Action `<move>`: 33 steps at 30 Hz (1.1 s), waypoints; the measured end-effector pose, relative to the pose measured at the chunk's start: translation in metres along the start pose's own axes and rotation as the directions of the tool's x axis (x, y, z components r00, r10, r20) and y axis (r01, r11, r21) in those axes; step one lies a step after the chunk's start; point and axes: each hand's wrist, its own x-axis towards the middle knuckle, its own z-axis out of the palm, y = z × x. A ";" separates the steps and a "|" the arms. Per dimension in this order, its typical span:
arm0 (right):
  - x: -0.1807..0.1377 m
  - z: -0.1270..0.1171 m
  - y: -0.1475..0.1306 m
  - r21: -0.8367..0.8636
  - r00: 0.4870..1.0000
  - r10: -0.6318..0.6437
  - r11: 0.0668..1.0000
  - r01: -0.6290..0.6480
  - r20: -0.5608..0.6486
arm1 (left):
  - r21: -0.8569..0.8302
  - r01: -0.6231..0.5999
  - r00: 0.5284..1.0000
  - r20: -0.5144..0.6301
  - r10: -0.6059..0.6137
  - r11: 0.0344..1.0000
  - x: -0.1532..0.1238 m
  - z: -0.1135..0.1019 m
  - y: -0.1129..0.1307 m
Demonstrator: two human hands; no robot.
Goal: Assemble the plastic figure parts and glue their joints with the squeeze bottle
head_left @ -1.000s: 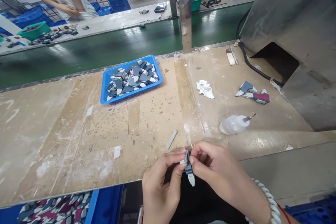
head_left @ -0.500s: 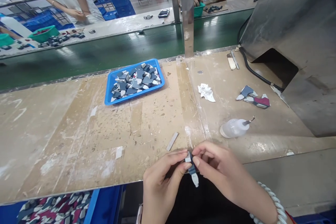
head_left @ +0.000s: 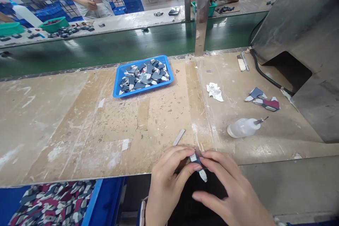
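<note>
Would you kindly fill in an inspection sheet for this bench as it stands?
Surface: worn workbench, scuffed with white residue.
Job's things: small blue-and-white piece pinched at the bench's near edge; blue tray of similar pieces.
Clutter: squeeze bottle lying down, crumpled paper, loose pieces, thin strip.
Grips: left hand and right hand both on the piece.
Cables: black cable by the metal housing.
Surroundings: green conveyor; other people beyond.

Both hands are showing bare, the left hand [head_left: 165, 187] and right hand [head_left: 230, 194] wearing no gloves or rings; no sleeve is reaching the wrists.
</note>
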 end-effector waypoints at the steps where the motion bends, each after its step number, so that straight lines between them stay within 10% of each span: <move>1: -0.001 0.004 -0.001 -0.050 0.999 -0.020 0.999 0.018 -0.041 | 0.039 -0.032 0.999 -0.005 0.032 0.999 0.000 0.000 -0.001; 13: 0.014 0.003 -0.008 0.000 0.998 -0.029 1.000 0.029 -0.058 | 0.221 -0.278 0.961 0.076 0.268 0.935 0.006 -0.001 -0.005; 33: 0.013 -0.006 -0.010 0.052 0.998 0.067 0.996 -0.068 0.016 | 0.151 -0.307 0.940 0.203 0.274 0.940 0.022 -0.015 -0.006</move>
